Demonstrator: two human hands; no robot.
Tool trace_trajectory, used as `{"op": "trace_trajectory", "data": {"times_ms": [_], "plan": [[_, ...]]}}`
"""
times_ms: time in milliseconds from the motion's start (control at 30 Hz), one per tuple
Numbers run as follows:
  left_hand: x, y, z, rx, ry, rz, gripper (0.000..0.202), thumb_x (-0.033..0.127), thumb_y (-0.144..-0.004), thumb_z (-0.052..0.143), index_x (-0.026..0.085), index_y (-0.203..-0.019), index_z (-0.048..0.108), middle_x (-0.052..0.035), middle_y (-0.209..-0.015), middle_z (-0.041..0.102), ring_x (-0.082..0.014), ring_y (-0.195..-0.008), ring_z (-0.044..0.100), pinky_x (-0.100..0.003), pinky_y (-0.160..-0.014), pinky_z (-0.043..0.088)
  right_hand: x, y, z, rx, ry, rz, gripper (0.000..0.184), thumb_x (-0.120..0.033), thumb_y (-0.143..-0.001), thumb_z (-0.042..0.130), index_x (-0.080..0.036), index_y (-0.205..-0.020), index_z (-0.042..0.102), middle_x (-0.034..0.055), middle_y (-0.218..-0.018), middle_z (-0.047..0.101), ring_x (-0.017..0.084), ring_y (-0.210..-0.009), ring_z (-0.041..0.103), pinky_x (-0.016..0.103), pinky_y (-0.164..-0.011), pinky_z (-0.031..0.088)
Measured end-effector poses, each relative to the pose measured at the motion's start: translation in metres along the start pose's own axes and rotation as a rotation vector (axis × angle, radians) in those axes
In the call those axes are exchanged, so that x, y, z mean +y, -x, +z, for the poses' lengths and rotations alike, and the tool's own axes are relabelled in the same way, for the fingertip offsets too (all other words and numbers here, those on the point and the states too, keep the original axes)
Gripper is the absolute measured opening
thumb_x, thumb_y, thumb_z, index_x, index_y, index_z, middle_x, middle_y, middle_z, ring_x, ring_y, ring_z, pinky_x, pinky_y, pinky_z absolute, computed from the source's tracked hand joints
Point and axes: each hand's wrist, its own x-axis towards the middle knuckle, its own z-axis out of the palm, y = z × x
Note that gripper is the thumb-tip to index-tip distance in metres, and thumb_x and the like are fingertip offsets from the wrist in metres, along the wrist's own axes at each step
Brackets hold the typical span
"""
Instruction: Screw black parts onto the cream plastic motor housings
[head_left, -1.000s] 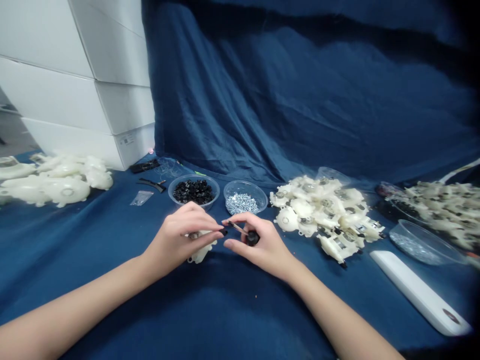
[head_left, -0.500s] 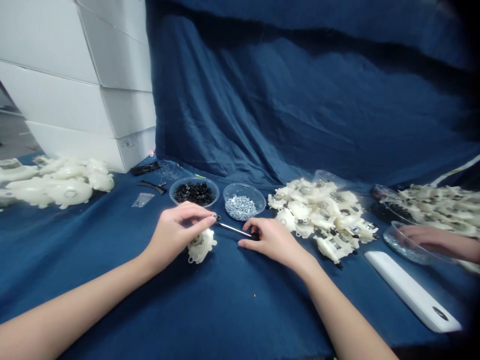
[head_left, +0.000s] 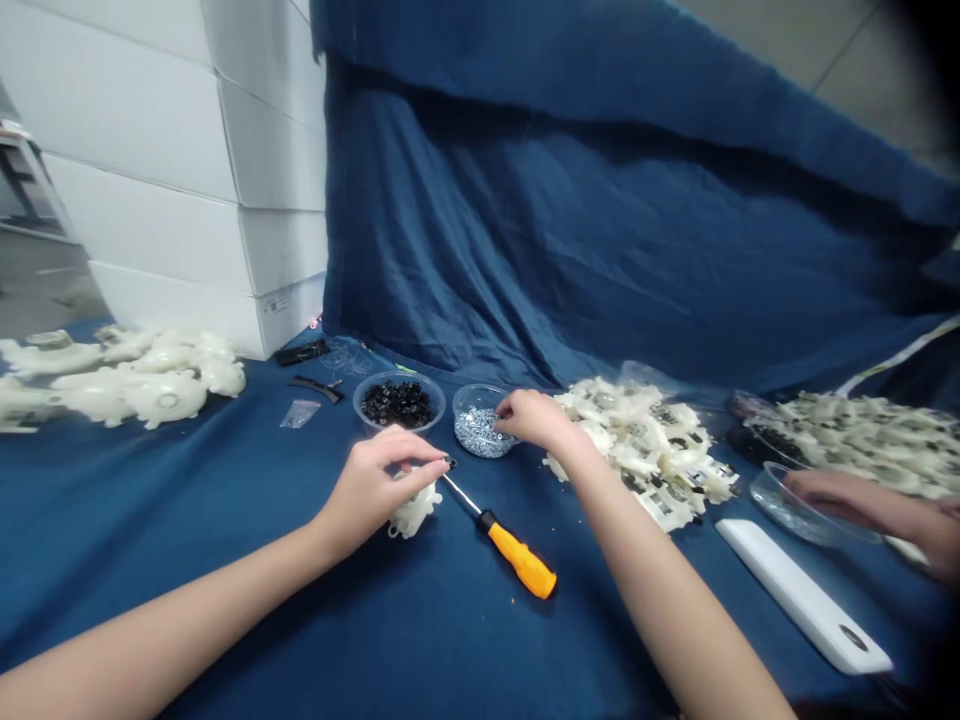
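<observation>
head cam | looks forward-down | near table (head_left: pixel 225 560) | single view

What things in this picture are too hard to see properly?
Head view:
White part: mostly covered by the left hand gripping it.
Right hand: fingertips at the screw bowl; a picked screw is too small to tell.
Another person's hand: cut off by the right edge.
Box label: too small to read.

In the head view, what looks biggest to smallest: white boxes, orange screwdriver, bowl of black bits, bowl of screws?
1. white boxes
2. orange screwdriver, though it lies nearer
3. bowl of black bits
4. bowl of screws, partly behind the right hand
</observation>
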Motion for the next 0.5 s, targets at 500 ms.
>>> {"op": "trace_trajectory", "data": {"times_ms": [500], "plan": [[0.0013, 0.0018, 0.003, -0.026, -0.042, 0.136, 0.008, 0.026, -0.086, 0.076, 0.021, -0.091, 0.08, -0.0054, -0.087, 0.078, -0.0187, -0.082, 0.069, -0.032, -0.077, 0.055, -0.0014, 0.0, 0.0111, -0.009, -0.144, -0.104, 0.011, -0.025, -0.084, 0.073, -0.016, -0.08, 0.07, 0.0039, -0.085, 0.073, 0.021, -0.09, 0.068, 0.04, -0.091, 0.051]]}}
